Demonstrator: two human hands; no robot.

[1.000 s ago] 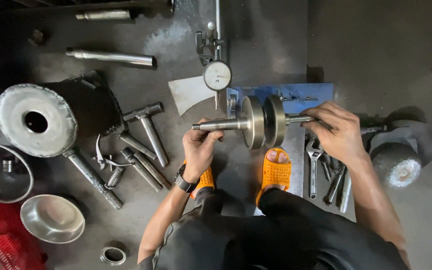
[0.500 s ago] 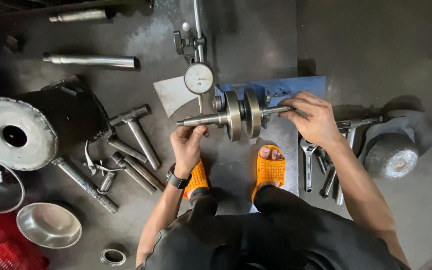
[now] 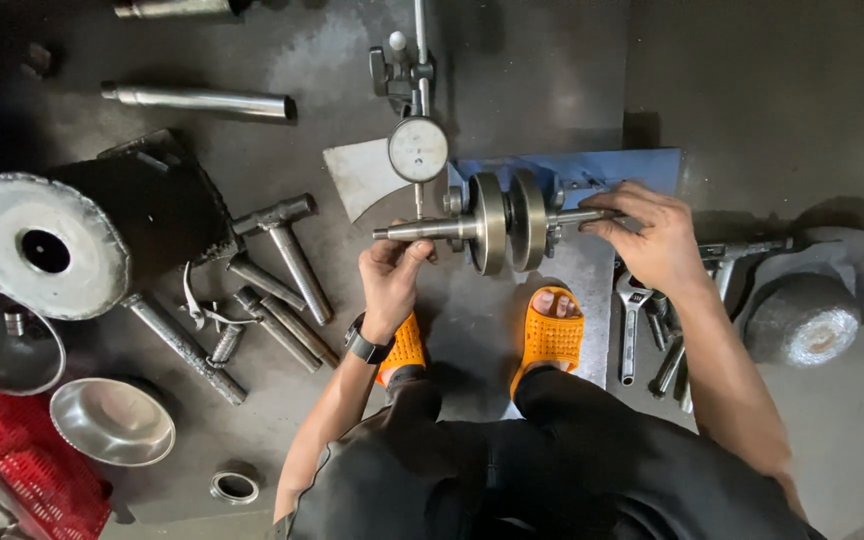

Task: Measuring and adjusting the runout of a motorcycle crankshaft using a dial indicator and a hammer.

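A steel crankshaft [image 3: 500, 222] with two round webs lies level over a blue stand [image 3: 592, 170]. My left hand [image 3: 392, 270] grips its left shaft end from below. Fingers of my right hand [image 3: 652, 235] pinch the right shaft end. A round dial gauge [image 3: 418, 149] on an upright post hangs just above the left shaft, its stem pointing down at it. My feet in orange sandals [image 3: 549, 335] rest on the floor below the crankshaft.
To the left lie a T-handle wrench [image 3: 287, 240], several sockets and rods, a black drum with a metal disc face [image 3: 47, 245], steel bowls [image 3: 112, 420], a red crate [image 3: 12, 470] and a metal ring [image 3: 234, 487]. Wrenches [image 3: 632, 325] and a hammer head [image 3: 802, 320] lie right.
The view has shifted, so everything sits a little lower and to the left in frame. Both hands keep their hold on the crankshaft ends; any turning of the shaft cannot be told.
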